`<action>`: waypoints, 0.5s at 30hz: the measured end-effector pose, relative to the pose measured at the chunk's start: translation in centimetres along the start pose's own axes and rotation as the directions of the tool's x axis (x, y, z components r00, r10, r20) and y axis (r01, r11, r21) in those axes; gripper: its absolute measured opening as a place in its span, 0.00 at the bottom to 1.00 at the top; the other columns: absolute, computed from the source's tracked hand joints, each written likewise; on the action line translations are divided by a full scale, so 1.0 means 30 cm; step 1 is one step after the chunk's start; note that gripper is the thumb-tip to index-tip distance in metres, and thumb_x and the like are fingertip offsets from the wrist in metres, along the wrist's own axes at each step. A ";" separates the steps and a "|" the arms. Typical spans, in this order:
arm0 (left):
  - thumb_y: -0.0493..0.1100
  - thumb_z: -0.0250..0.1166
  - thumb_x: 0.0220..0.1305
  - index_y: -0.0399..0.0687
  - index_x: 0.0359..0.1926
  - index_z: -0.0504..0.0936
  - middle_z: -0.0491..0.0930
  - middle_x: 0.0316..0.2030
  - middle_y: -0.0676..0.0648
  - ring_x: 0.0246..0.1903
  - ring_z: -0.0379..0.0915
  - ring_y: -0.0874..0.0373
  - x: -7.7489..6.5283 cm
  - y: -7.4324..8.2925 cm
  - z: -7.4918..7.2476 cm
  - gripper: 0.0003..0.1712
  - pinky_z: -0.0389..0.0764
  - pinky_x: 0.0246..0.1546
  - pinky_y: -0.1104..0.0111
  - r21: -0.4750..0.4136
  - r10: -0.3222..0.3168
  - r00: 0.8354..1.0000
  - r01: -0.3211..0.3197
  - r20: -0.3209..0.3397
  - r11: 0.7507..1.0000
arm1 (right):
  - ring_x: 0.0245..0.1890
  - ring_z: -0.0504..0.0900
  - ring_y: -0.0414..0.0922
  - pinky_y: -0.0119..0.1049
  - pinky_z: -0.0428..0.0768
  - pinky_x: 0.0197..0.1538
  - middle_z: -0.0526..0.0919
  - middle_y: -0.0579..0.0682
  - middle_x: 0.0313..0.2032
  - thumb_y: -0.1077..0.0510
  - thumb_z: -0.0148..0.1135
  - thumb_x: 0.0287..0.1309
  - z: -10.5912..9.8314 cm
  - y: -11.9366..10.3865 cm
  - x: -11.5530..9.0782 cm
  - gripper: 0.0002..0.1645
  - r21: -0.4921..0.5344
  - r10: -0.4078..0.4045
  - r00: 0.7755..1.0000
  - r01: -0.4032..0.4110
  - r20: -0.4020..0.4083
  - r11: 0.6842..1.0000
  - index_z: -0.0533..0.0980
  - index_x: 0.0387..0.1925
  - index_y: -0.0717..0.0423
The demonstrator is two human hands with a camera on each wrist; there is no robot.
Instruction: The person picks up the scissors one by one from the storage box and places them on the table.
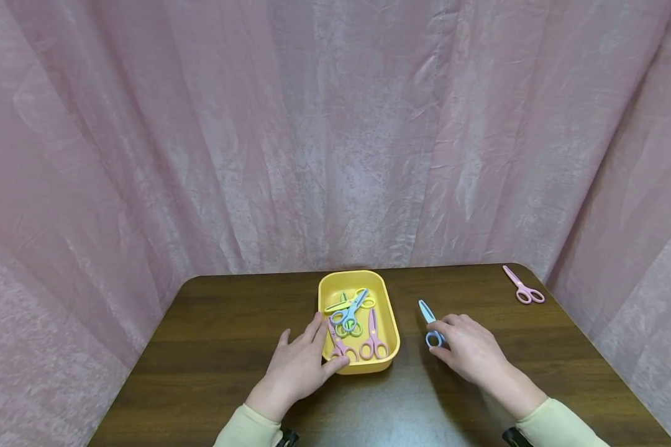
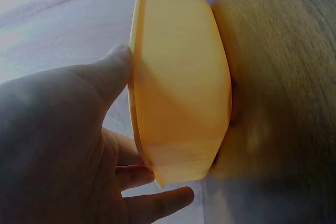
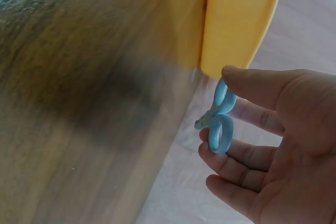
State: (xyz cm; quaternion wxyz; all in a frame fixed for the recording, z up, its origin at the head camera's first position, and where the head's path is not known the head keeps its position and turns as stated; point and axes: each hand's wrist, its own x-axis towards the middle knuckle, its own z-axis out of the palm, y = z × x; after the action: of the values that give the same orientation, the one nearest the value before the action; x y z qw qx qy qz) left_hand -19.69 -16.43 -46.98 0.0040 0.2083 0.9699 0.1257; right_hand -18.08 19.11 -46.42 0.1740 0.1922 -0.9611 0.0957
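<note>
My right hand [image 1: 470, 347] pinches a pair of light blue scissors [image 1: 427, 310] by the handles, its blades pointing toward the back of the table. In the right wrist view, thumb and fingers close around the blue handle loops [image 3: 224, 132], above the tabletop. My left hand [image 1: 299, 366] rests with extended fingers at the left side of a yellow tray [image 1: 394, 329]. Its thumb touches the front rim in the left wrist view. Inside the tray lie blue scissors [image 1: 351, 313] across yellow scissors [image 1: 341, 305] and green scissors [image 1: 358, 329], plus pink scissors [image 1: 373, 338] and a second pink pair [image 1: 338, 341].
Another pair of pink scissors [image 1: 521, 287] lies near the back right corner of the dark wooden table [image 1: 218, 347]. Pink curtains [image 1: 335, 136] hang behind the table and along its sides.
</note>
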 end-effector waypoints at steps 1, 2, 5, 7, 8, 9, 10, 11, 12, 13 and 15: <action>0.74 0.62 0.76 0.36 0.84 0.65 0.60 0.84 0.38 0.76 0.71 0.46 0.000 0.000 0.000 0.56 0.60 0.75 0.31 -0.001 0.000 1.000 0.000 0.001 1.000 | 0.42 0.85 0.52 0.51 0.85 0.42 0.87 0.47 0.41 0.54 0.89 0.51 0.004 0.002 -0.001 0.23 0.001 0.003 1.000 -0.003 0.003 1.000 0.89 0.48 0.50; 0.74 0.62 0.76 0.36 0.84 0.65 0.60 0.84 0.38 0.76 0.71 0.46 -0.001 0.000 0.000 0.56 0.60 0.75 0.31 -0.001 0.000 1.000 0.000 0.001 1.000 | 0.42 0.85 0.52 0.51 0.85 0.42 0.87 0.48 0.41 0.54 0.89 0.51 0.009 0.003 -0.002 0.23 0.000 0.005 1.000 -0.005 0.008 1.000 0.89 0.48 0.50; 0.73 0.63 0.76 0.36 0.84 0.65 0.60 0.84 0.38 0.76 0.71 0.46 -0.001 0.001 -0.001 0.56 0.60 0.75 0.31 -0.005 0.001 1.000 -0.001 0.000 1.000 | 0.41 0.85 0.52 0.50 0.85 0.42 0.87 0.47 0.41 0.54 0.89 0.51 0.018 0.007 -0.005 0.23 -0.003 0.009 1.000 -0.009 0.015 1.000 0.89 0.49 0.51; 0.73 0.63 0.76 0.36 0.84 0.65 0.60 0.84 0.38 0.76 0.71 0.46 -0.002 0.001 -0.001 0.56 0.61 0.75 0.30 -0.006 0.002 1.000 -0.002 -0.003 1.000 | 0.40 0.85 0.52 0.50 0.85 0.41 0.87 0.47 0.40 0.55 0.89 0.51 0.023 0.009 -0.006 0.23 -0.005 0.009 1.000 -0.009 0.016 1.000 0.89 0.48 0.51; 0.73 0.63 0.76 0.36 0.84 0.65 0.60 0.84 0.38 0.76 0.71 0.47 -0.002 0.002 -0.001 0.56 0.61 0.75 0.30 -0.006 0.003 1.000 -0.003 -0.004 1.000 | 0.40 0.85 0.52 0.50 0.85 0.41 0.87 0.47 0.40 0.55 0.89 0.51 0.025 0.011 -0.007 0.23 -0.007 0.009 1.000 -0.009 0.017 1.000 0.89 0.48 0.51; 0.73 0.63 0.76 0.36 0.84 0.65 0.60 0.84 0.38 0.76 0.71 0.47 -0.002 0.002 -0.002 0.56 0.61 0.75 0.31 -0.005 0.003 1.000 -0.003 -0.006 1.000 | 0.40 0.85 0.52 0.50 0.85 0.41 0.86 0.47 0.40 0.55 0.89 0.50 0.027 0.012 -0.008 0.23 -0.008 0.010 1.000 -0.010 0.018 1.000 0.89 0.49 0.51; 0.74 0.63 0.76 0.36 0.84 0.65 0.60 0.84 0.38 0.76 0.71 0.47 -0.002 0.001 -0.001 0.56 0.61 0.75 0.31 -0.003 0.003 1.000 -0.003 -0.007 1.000 | 0.40 0.85 0.52 0.50 0.85 0.41 0.86 0.47 0.39 0.55 0.89 0.50 0.029 0.013 -0.008 0.23 -0.009 0.011 1.000 -0.011 0.019 1.000 0.89 0.48 0.52; 0.74 0.63 0.76 0.36 0.84 0.65 0.60 0.84 0.38 0.76 0.70 0.47 -0.002 0.001 -0.001 0.56 0.61 0.75 0.31 -0.001 0.003 1.000 -0.003 -0.008 1.000 | 0.40 0.85 0.52 0.50 0.85 0.42 0.86 0.47 0.39 0.55 0.89 0.50 0.030 0.013 -0.009 0.23 -0.010 0.012 1.000 -0.012 0.021 1.000 0.89 0.48 0.52; 0.74 0.62 0.76 0.36 0.84 0.65 0.60 0.84 0.38 0.77 0.70 0.47 -0.001 0.000 -0.001 0.56 0.61 0.75 0.31 0.001 0.003 1.000 -0.003 -0.009 1.000 | 0.41 0.85 0.52 0.50 0.85 0.42 0.86 0.46 0.39 0.55 0.89 0.50 0.032 0.014 -0.010 0.23 -0.011 0.013 1.000 -0.013 0.025 1.000 0.89 0.48 0.52; 0.74 0.62 0.76 0.36 0.84 0.65 0.60 0.84 0.38 0.77 0.70 0.47 -0.001 0.000 0.000 0.56 0.61 0.75 0.31 0.004 0.004 1.000 -0.004 -0.009 1.000 | 0.40 0.85 0.52 0.50 0.85 0.42 0.86 0.46 0.39 0.55 0.89 0.50 0.033 0.015 -0.011 0.23 -0.012 0.014 0.999 -0.014 0.030 1.000 0.89 0.48 0.51; 0.75 0.62 0.76 0.36 0.84 0.65 0.60 0.84 0.38 0.77 0.70 0.47 0.000 -0.002 0.001 0.56 0.61 0.75 0.31 0.005 0.004 1.000 -0.004 -0.009 1.000 | 0.40 0.84 0.52 0.50 0.85 0.41 0.86 0.46 0.39 0.54 0.89 0.51 0.036 0.016 -0.013 0.23 -0.014 0.017 0.999 -0.016 0.041 1.000 0.89 0.48 0.51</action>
State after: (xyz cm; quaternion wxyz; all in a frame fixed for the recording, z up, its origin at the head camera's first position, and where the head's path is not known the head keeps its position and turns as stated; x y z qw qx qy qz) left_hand -19.70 -16.48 -47.02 -0.0011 0.2097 0.9698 0.1244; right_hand -18.27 19.41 -47.60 0.1545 0.1851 -0.9666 0.0866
